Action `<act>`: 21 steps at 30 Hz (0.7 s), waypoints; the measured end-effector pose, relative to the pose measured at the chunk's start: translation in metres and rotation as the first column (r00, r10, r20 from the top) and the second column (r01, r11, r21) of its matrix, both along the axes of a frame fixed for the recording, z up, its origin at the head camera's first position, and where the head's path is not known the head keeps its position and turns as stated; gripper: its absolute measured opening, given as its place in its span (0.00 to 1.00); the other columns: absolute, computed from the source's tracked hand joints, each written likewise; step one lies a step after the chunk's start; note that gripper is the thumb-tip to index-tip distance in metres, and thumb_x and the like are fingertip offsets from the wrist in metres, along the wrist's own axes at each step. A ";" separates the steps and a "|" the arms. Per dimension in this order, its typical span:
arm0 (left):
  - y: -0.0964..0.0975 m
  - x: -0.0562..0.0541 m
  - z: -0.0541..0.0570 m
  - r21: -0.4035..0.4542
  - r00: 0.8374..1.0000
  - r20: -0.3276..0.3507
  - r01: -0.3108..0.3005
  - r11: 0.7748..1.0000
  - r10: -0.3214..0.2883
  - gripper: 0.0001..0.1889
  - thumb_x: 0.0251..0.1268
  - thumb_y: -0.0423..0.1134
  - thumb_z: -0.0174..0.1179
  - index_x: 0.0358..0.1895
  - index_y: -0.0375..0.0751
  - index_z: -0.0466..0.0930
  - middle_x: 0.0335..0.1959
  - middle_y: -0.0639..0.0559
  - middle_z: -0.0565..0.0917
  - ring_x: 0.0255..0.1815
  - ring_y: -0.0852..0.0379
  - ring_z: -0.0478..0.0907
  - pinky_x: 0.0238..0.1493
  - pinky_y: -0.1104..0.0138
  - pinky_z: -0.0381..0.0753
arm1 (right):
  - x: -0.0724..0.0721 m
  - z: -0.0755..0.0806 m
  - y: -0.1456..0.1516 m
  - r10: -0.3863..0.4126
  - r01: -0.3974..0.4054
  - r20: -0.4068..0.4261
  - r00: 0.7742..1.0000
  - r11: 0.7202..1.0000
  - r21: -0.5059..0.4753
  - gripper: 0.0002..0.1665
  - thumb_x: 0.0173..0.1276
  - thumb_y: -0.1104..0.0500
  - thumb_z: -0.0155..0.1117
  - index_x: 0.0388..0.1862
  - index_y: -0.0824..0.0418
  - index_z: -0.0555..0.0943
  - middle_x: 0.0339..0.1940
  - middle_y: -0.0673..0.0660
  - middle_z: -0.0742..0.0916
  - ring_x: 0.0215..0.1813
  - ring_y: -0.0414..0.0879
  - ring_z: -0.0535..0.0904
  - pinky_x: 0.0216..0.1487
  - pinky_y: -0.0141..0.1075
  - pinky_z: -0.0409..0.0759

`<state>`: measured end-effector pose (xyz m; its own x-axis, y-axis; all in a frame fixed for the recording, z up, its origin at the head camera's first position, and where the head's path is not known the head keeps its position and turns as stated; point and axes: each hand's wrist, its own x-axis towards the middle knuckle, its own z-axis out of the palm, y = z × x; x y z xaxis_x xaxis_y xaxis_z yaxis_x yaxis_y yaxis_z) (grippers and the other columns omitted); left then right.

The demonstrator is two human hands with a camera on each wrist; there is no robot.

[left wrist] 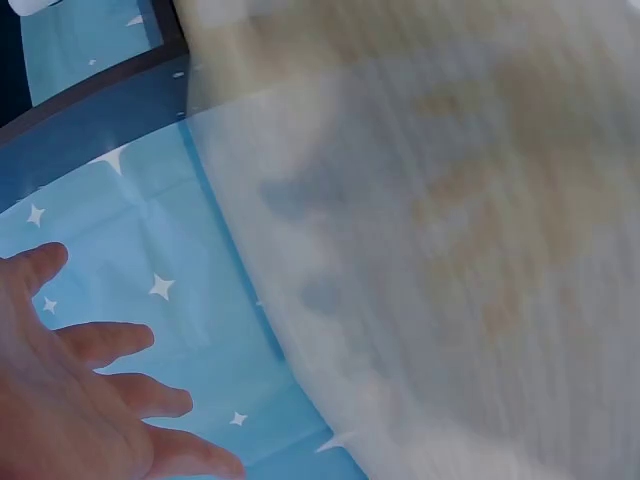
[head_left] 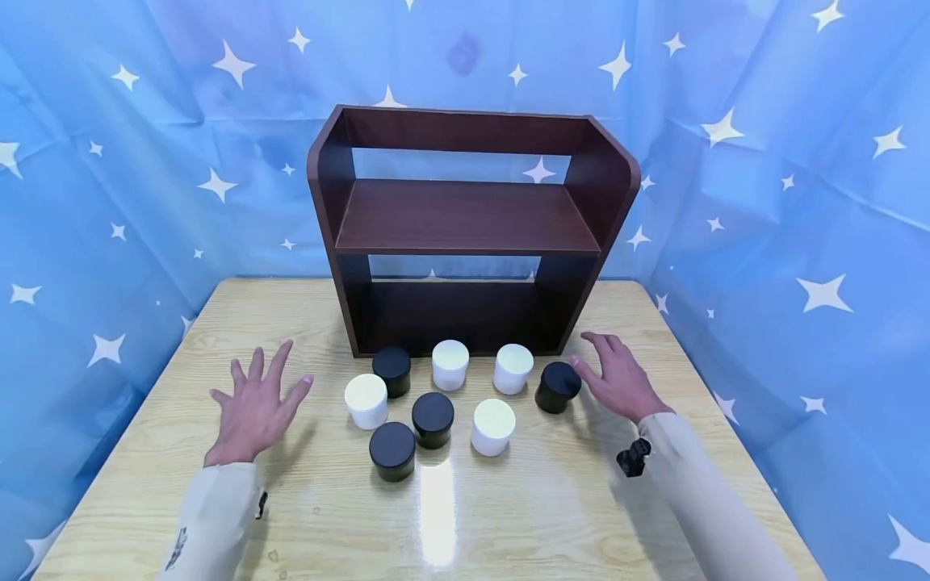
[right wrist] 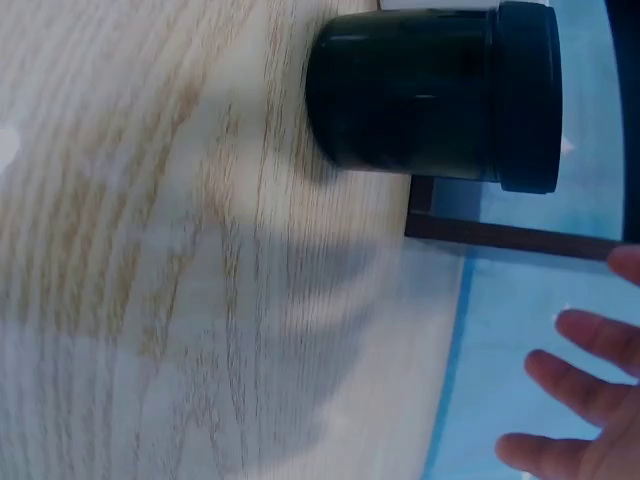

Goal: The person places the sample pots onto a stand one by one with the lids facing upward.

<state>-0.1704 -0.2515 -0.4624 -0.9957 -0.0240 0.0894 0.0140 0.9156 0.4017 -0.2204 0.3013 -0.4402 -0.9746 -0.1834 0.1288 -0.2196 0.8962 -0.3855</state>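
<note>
My left hand (head_left: pixel 253 407) is spread over the left side of the table, fingers apart, holding nothing. On the right, my right hand (head_left: pixel 617 377) is beside a black lidded jar (head_left: pixel 558 387), its thumb close to the lid; the right wrist view shows the fingers apart from the jar (right wrist: pixel 430 95). Left of that jar stand several more upright jars. The white ones include a back one (head_left: pixel 450 365), a front one (head_left: pixel 493 428) and a left one (head_left: pixel 366 401). Black ones include a front one (head_left: pixel 392 452) and a middle one (head_left: pixel 433 420).
A dark brown two-tier shelf (head_left: pixel 468 216) stands at the back of the wooden table (head_left: pixel 312 508), right behind the jars. Blue curtain (head_left: pixel 785 202) with white stars hangs behind and along both sides.
</note>
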 end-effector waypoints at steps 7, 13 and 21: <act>0.010 -0.015 0.011 0.129 0.999 -0.041 0.024 0.991 -0.018 0.39 0.78 0.65 0.36 0.83 0.50 0.41 0.79 0.22 0.48 0.74 0.11 0.40 0.56 0.12 0.40 | 0.005 0.000 -0.006 0.008 -0.009 -0.021 1.000 1.000 -0.030 0.39 0.79 0.37 0.46 0.76 0.62 0.63 0.73 0.70 0.70 0.73 0.68 0.66 0.71 0.67 0.67; 0.017 -0.023 0.017 0.316 0.995 -0.094 0.066 0.947 -0.038 0.36 0.81 0.59 0.36 0.83 0.48 0.40 0.82 0.32 0.49 0.80 0.23 0.45 0.70 0.23 0.47 | 0.019 -0.011 -0.015 0.012 -0.013 -0.021 1.000 0.999 -0.045 0.36 0.79 0.41 0.51 0.74 0.63 0.66 0.71 0.68 0.73 0.72 0.67 0.69 0.70 0.65 0.69; 0.029 -0.064 0.051 0.528 0.978 -0.201 0.162 0.833 -0.063 0.34 0.83 0.53 0.37 0.83 0.52 0.37 0.84 0.37 0.46 0.81 0.29 0.47 0.77 0.35 0.53 | 0.019 -0.009 -0.017 0.005 -0.008 -0.043 0.999 0.998 -0.067 0.37 0.78 0.38 0.49 0.73 0.63 0.67 0.69 0.67 0.75 0.71 0.64 0.70 0.70 0.63 0.70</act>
